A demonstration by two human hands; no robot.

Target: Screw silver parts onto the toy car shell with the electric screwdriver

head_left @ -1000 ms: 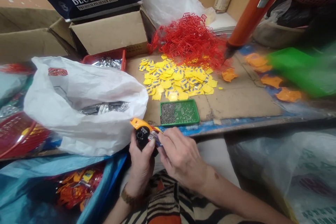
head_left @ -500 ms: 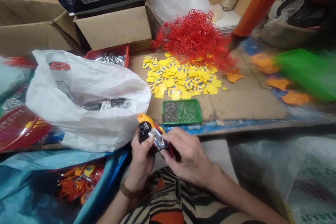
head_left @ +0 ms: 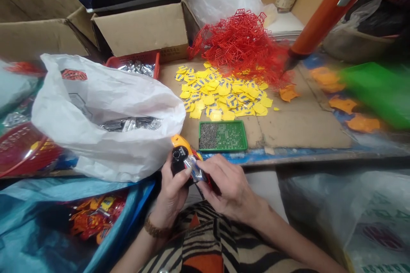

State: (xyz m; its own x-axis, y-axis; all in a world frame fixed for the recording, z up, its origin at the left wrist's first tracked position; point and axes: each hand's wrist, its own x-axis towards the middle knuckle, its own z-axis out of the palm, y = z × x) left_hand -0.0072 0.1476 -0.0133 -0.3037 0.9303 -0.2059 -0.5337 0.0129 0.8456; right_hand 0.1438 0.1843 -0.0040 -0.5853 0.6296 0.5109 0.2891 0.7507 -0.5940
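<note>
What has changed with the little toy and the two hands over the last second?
The right hand has slid further over the small toy, its fingers now covering more of the silvery front part. The left hand keeps its grip on the black and orange body. Both have drifted slightly up towards the green tray. The yellow pieces, red pile and white bag lie as before.

Toy part [head_left: 184,160], lower centre: glossy plastic with shiny silver piece. Bag [head_left: 105,111], centre left: thin crinkled white plastic. Bench top [head_left: 297,123]: worn matt cardboard. Green tray [head_left: 222,135]: matt plastic.
</note>
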